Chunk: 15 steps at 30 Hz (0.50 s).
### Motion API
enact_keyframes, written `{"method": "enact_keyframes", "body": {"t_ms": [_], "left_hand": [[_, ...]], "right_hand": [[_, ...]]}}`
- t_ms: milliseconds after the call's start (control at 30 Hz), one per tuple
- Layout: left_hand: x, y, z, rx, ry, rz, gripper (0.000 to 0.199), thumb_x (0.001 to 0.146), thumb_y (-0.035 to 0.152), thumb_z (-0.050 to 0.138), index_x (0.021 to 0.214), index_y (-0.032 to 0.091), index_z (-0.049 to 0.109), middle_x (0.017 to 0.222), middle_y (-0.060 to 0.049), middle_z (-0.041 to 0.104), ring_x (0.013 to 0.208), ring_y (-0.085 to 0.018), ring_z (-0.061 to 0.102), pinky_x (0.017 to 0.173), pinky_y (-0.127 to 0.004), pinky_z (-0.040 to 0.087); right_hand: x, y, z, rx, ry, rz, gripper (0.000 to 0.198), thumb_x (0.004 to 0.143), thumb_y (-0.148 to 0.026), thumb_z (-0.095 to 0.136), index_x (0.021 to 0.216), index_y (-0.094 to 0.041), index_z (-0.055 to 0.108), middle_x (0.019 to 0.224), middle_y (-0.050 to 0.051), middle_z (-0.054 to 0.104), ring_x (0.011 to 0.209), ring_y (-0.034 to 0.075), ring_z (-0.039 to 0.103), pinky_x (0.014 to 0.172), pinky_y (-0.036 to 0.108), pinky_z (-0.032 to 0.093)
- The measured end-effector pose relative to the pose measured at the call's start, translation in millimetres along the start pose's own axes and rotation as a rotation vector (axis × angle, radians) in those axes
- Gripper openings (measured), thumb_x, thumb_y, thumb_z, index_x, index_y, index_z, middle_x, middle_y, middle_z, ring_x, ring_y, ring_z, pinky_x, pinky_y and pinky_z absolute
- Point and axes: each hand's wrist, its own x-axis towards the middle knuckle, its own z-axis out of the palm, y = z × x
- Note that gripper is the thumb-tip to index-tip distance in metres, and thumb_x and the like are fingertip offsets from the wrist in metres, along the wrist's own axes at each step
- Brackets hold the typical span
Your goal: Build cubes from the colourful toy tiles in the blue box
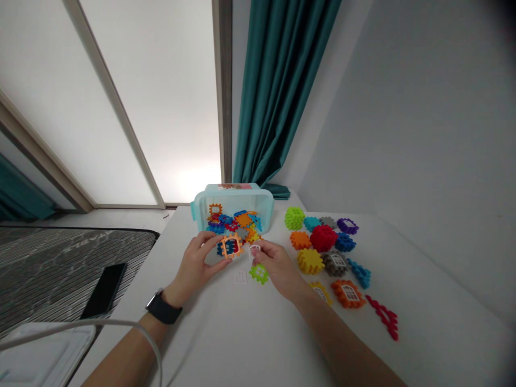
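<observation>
Orange toothed frame [239, 245], one: raised above the table [217, 333], in front of the bin, window opening in its middle; pinched by its edges between thumb and fingers of the left hand [200, 256].
White window insert [254, 248], one: beside the frame, apart from it; gripped between thumb and fingers of the right hand [277, 263], partly covered.
Lime-green toothed piece [258, 274], one: on the table, just below the right hand's fingers.
White grid insert [241, 277], one: flat on the table, left of the lime-green piece.
Pale-blue bin [267, 207], one: behind the hands, mouth toward the person, with mixed coloured pieces [243, 219].
Assembled toothed blocks [323, 238], several colours: grouped on the table's right side.
Red zigzag piece [385, 317], one: nearest the person in that group.
Black-strapped watch [164, 308], one: left wrist.
Teal curtain [278, 97]: behind the table.
</observation>
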Motion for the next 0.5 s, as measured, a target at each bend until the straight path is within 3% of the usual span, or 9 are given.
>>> {"method": "enact_keyframes", "body": {"t_ms": [133, 333, 500], "left_hand": [[-0.9, 1.9, 1.0, -0.016, -0.017, 0.064, 0.042, 0.087, 0.044, 0.069, 0.123, 0.024, 0.063, 0.113, -0.011, 0.062, 0.102, -0.025, 0.062, 0.089, -0.041, 0.055], [-1.4, 5.5, 3.5, -0.066, 0.027, 0.169, 0.047, 0.086, 0.043, 0.071, 0.128, 0.024, 0.061, 0.113, -0.012, 0.063, 0.101, -0.025, 0.062, 0.087, -0.041, 0.055], [-0.8, 6.2, 4.1, -0.034, 0.050, 0.217, 0.048, 0.085, 0.046, 0.072, 0.125, 0.022, 0.063, 0.110, -0.012, 0.064, 0.098, -0.024, 0.062, 0.084, -0.038, 0.053]], "right_hand": [[-3.0, -1.8, 3.2, 0.159, 0.006, 0.042, 0.036, 0.077, -0.053, 0.073, 0.090, -0.020, 0.074, 0.069, -0.001, 0.059, 0.061, 0.012, 0.054, 0.060, 0.026, 0.046], [-2.9, 4.4, 7.2, 0.303, 0.013, 0.026, 0.039, 0.072, -0.046, 0.081, 0.105, -0.025, 0.074, 0.093, 0.004, 0.071, 0.066, 0.012, 0.057, 0.062, 0.028, 0.047], [-4.9, 6.4, 10.8, 0.261, 0.028, 0.043, 0.033, 0.074, -0.044, 0.080, 0.098, -0.023, 0.073, 0.082, 0.001, 0.068, 0.061, 0.011, 0.055, 0.059, 0.026, 0.045]]}}
